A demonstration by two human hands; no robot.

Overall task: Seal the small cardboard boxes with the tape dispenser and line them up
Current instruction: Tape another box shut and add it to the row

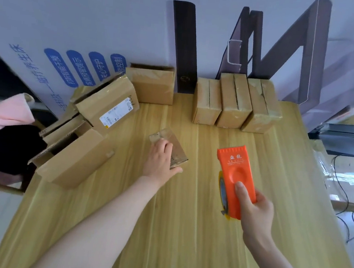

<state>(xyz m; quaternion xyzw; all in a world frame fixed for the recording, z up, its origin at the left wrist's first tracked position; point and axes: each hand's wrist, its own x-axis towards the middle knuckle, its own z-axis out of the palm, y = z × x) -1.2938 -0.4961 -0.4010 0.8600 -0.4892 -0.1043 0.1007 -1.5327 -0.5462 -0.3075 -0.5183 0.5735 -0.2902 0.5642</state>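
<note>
The left hand [160, 161] lies over a small box [179, 152] near the middle of the desk [184, 231]. Its fingers are curled over the box's far left edge and the thumb runs along the near corner, so it grips the box. The box is blurred and sits at an angle to the desk edge; I cannot tell whether its flaps are taped.

The right hand [255, 208] holds the orange dispenser [235, 176] to the right of the box and apart from it. The thumb presses on the dispenser's top face, the other fingers are wrapped under it, and its far end points away from the person. A tape roll [222, 190] shows at its left side.

At the far right of the desk a row of three boxes [235, 100] stands side by side, touching, with tape over the seams. A plain box [152, 84] stands at the far centre against the wall. Left of it a labelled box [112, 101] leans tilted on open boxes [72, 152] at the desk's left edge. A pink cloth [3, 110] lies off the desk to the left. A white board [51, 35] with blue print stands behind.
</note>
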